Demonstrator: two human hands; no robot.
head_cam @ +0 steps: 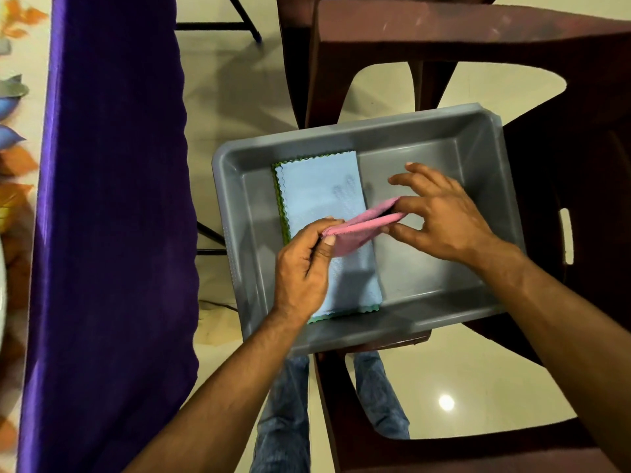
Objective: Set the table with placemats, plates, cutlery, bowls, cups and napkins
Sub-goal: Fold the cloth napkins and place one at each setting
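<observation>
A folded pink napkin [362, 230] is held above a grey plastic tub [444, 145]. My left hand [304, 268] pinches its near left end between thumb and fingers. At the far right end, my right hand [440, 216] pinches it with thumb and forefinger, the other fingers spread. Under the pink one, a light blue napkin [321, 189] lies flat in the tub's left half, on top of a green napkin [278, 199] of which only the zigzag edges show.
The tub sits on a dark brown plastic chair [478, 35]. To the left hangs a purple tablecloth [109, 199] over the table, whose floral top [17, 165] shows at the frame's left edge. Glossy floor tiles [232, 97] lie below.
</observation>
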